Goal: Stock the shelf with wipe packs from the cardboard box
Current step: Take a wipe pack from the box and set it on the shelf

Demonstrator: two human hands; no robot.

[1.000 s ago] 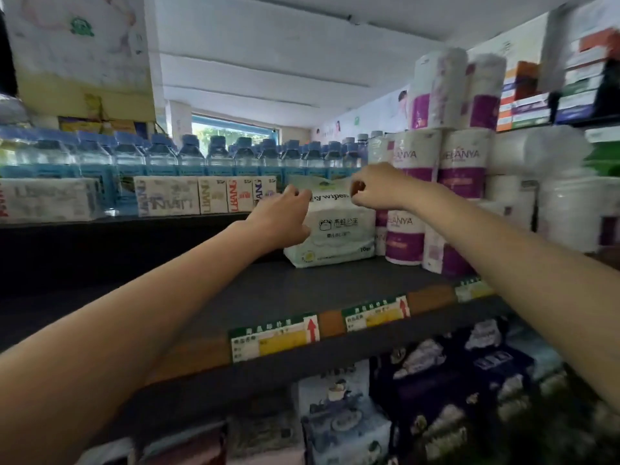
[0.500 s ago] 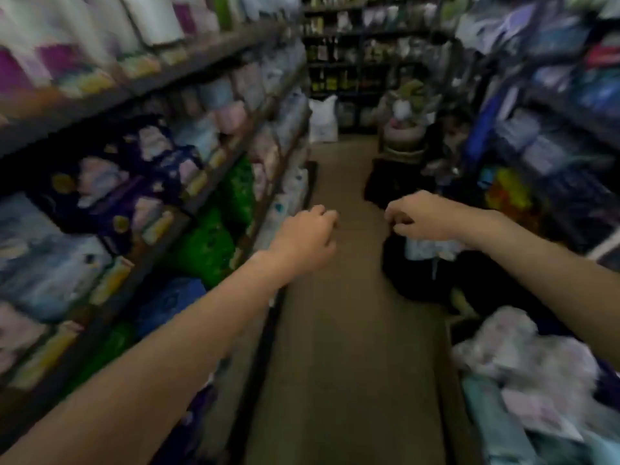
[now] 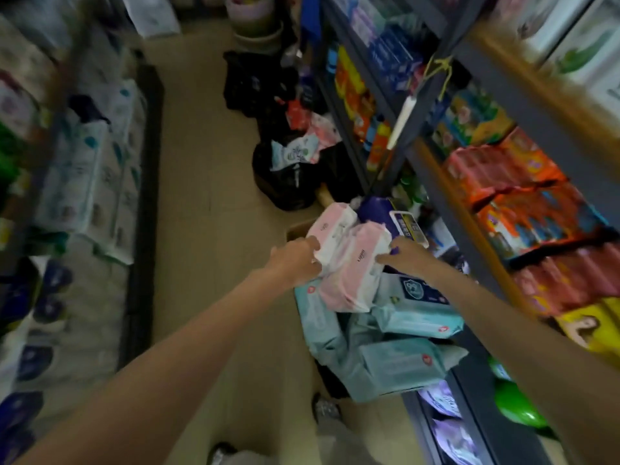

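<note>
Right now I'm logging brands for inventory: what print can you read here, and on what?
No text reads surely.
Pink wipe pack: short dark word, too blurred.
Blue-labelled teal pack: shield logo, lettering too small.
Dark purple pack: white print, blurred.

Brown cardboard box (image 3: 297, 229) almost wholly buried under pink and pale teal wipe packs, only a far corner showing, left hand's (image 3: 295, 261) fingertips hidden behind pink plastic wipe pack (image 3: 349, 263), left-side shelf goods (image 3: 77, 182) smeared by blur, labels unreadable, both forearms cut off at bottom edge
</note>
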